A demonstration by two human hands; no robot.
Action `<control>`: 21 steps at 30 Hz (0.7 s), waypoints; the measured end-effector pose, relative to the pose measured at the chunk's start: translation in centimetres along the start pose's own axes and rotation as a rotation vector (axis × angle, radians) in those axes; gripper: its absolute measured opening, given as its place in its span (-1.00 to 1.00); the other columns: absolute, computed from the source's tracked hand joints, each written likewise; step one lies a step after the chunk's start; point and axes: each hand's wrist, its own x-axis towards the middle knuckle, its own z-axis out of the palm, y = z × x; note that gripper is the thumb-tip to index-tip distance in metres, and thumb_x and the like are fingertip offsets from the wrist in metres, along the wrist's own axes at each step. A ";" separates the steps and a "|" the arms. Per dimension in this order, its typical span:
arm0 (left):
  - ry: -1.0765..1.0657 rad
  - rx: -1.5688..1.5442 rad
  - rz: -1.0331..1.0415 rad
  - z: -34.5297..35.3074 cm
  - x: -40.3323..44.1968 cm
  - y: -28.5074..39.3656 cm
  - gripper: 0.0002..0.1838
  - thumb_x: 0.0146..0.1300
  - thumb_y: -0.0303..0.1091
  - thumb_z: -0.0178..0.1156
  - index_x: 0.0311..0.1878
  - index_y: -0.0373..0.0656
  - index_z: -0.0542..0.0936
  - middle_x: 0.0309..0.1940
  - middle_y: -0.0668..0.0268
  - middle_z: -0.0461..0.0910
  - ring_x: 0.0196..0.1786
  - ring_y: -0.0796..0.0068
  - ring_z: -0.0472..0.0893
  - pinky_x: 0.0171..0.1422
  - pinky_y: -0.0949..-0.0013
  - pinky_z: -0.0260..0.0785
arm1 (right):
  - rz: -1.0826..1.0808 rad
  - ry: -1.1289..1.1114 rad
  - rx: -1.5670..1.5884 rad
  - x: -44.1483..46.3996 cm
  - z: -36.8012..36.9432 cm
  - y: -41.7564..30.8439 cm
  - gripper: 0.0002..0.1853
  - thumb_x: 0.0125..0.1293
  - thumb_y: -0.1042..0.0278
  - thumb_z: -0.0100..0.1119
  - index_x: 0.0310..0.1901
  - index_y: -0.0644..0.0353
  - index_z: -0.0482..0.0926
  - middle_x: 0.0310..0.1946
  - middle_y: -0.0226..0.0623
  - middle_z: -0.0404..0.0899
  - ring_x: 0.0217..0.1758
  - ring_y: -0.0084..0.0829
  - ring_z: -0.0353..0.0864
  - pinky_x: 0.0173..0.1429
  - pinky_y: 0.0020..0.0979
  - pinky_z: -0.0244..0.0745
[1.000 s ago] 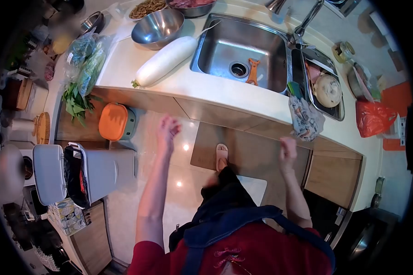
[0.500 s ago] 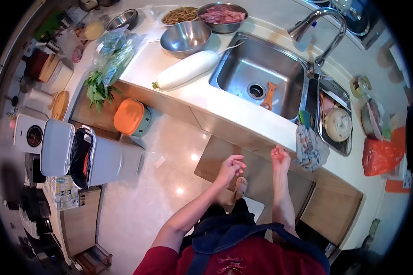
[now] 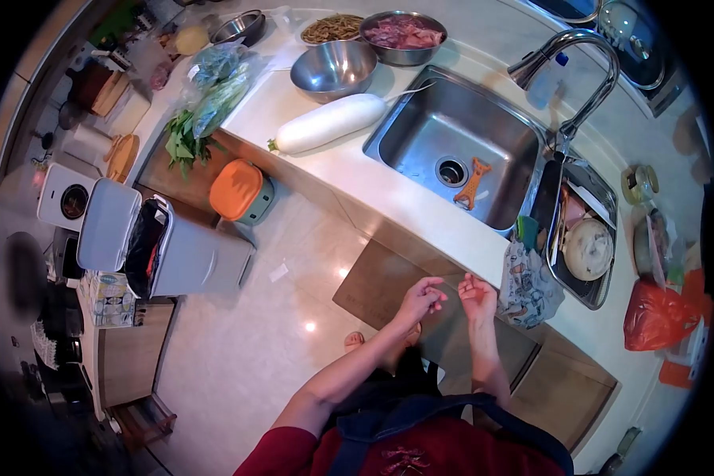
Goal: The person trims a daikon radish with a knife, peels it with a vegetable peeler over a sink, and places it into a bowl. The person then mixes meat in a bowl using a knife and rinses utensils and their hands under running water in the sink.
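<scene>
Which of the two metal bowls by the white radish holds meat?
The rear right bowl: pinkish-red meat fills it, whereas the front left bowl, beside the white radish, shows bare metal inside.

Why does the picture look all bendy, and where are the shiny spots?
Head view: the counter bows, likely from a wide lens, with black corners; head view, too: bright glare spots on the floor, gleams in the steel bowl.
</scene>
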 end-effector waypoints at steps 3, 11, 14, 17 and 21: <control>0.012 -0.009 0.028 0.7 -0.3 0.4 -0.66 0.21 -0.52 -0.03 0.08 -0.23 0.35 -0.35 0.30 0.55 -0.44 0.67 0.45 -0.38 0.64 0.25 | 0.001 -0.024 -0.023 -0.3 0.5 0.0 -0.68 -0.11 0.62 0.00 -0.21 0.30 0.44 -0.34 -0.24 0.52 -0.26 -0.33 0.49 -0.16 -0.36 0.39; 0.096 0.050 0.054 0.2 -2.7 3.1 -0.64 0.19 -0.52 -0.07 0.09 -0.23 0.36 -0.38 0.32 0.56 -0.49 0.69 0.45 -0.43 0.64 0.24 | 0.062 -0.047 -0.028 -1.2 0.6 0.6 -0.70 -0.06 0.60 0.02 -0.19 0.23 0.45 -0.24 -0.26 0.52 -0.22 -0.35 0.49 -0.15 -0.36 0.38; 0.096 0.057 0.086 0.2 -2.9 5.1 -0.66 0.21 -0.50 -0.05 0.08 -0.23 0.38 -0.37 0.34 0.55 -0.47 0.69 0.45 -0.40 0.64 0.24 | 0.126 -0.096 -0.108 -2.9 4.4 2.5 -0.63 -0.01 0.59 0.02 -0.08 0.20 0.38 -0.14 -0.16 0.48 -0.23 -0.35 0.48 -0.17 -0.37 0.38; 0.113 0.043 0.175 -0.7 -3.0 7.8 -0.70 0.21 -0.49 -0.04 0.03 -0.22 0.42 -0.41 0.38 0.52 -0.46 0.70 0.45 -0.40 0.64 0.24 | 0.165 -0.235 -0.229 -4.6 9.3 5.2 -0.51 0.03 0.57 0.01 0.07 0.20 0.26 -0.03 -0.02 0.42 -0.24 -0.36 0.46 -0.18 -0.39 0.39; 0.149 0.010 0.287 -4.3 -4.0 12.3 -0.75 0.23 -0.45 -0.02 -0.02 -0.19 0.46 -0.45 0.44 0.48 -0.44 0.71 0.45 -0.37 0.64 0.25 | 0.180 -0.421 -0.389 -5.3 15.8 9.0 -0.49 0.08 0.57 0.00 0.13 0.28 0.22 -0.02 0.07 0.41 -0.25 -0.38 0.46 -0.12 -0.37 0.40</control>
